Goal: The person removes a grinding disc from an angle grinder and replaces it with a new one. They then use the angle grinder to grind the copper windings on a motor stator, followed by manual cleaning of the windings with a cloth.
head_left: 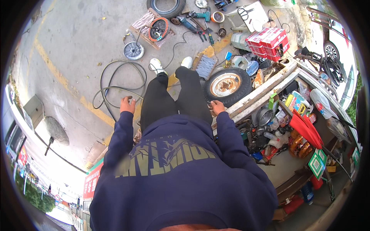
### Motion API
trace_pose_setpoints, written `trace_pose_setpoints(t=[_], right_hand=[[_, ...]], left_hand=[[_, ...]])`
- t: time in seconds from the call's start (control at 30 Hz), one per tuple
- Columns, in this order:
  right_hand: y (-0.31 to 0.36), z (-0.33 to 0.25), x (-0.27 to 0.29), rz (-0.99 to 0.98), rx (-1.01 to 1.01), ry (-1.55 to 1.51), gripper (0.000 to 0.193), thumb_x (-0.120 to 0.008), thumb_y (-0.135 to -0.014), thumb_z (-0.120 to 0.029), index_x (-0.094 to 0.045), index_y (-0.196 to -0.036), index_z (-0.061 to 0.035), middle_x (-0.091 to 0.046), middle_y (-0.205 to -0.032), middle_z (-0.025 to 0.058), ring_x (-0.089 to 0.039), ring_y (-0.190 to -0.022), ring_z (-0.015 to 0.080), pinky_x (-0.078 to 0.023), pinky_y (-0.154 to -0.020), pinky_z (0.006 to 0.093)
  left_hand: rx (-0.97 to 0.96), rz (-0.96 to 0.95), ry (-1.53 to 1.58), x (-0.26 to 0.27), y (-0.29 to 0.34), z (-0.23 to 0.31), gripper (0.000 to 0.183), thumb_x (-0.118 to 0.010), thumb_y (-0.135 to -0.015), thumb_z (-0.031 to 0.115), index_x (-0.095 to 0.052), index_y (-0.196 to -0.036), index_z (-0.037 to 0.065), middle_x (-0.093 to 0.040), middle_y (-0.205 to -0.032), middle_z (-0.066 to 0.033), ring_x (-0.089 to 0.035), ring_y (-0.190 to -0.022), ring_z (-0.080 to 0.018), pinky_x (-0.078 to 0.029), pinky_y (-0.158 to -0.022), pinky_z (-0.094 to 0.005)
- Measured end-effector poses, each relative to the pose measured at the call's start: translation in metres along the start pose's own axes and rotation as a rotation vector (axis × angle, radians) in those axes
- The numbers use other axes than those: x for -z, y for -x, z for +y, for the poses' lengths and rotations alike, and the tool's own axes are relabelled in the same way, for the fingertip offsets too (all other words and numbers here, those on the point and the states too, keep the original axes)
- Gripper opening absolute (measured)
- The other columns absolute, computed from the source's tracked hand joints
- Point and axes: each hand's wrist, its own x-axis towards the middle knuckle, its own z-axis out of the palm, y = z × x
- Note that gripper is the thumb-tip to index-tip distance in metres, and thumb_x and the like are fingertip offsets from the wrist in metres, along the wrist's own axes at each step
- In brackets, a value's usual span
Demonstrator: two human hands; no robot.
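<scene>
My left hand hangs beside my left thigh with its fingers loosely apart and nothing in it. Next to it on the ground lies a loop of dark hose. On the other side, my right hand hangs by my right thigh, fingers slightly bent and apart, with no object visible in it. Just beyond this hand lies a wheel with a black tyre and a rusty white rim. Whether the fingers touch the tyre, I cannot tell. A weathered whitish beam runs close by on the right.
Ahead on the pavement are a silver wheel hub, an orange-ringed wheel, an angle grinder, a cordless drill and a tyre. Red boxes stand at the right, above a cart full of clutter.
</scene>
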Motion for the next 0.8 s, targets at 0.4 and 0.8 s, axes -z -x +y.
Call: trace_pose_setpoints(t=[0.4,0.8], right_hand=[[-0.051,-0.152,0.041,0.0,0.239,0.249,0.035,-0.064,-0.101,-0.021,-0.069,-0.122,0.0064,-0.077,-0.1,0.0152,-0.074,-0.086,0.0216,-0.057,-0.081,0.0345],[-0.262,-0.341,-0.088,-0.482,0.63,0.74,0.036,-0.066,-0.098,-0.028,-0.069,-0.122,-0.0011,-0.075,-0.108,0.0215,-0.073,-0.103,0.037,-0.056,-0.091,0.0432]], left_hand=[[0.176,-0.037,0.057,-0.026,-0.025,0.027,0.032,-0.073,-0.092,0.026,-0.07,-0.118,0.007,-0.062,-0.13,-0.0209,-0.061,-0.12,-0.0385,-0.052,-0.101,-0.0456],[-0.046,0.05,0.083,-0.203,-0.115,0.2,0.035,-0.072,-0.088,0.016,-0.065,-0.12,0.004,-0.064,-0.127,-0.0183,-0.062,-0.116,-0.0394,-0.05,-0.1,-0.0483]])
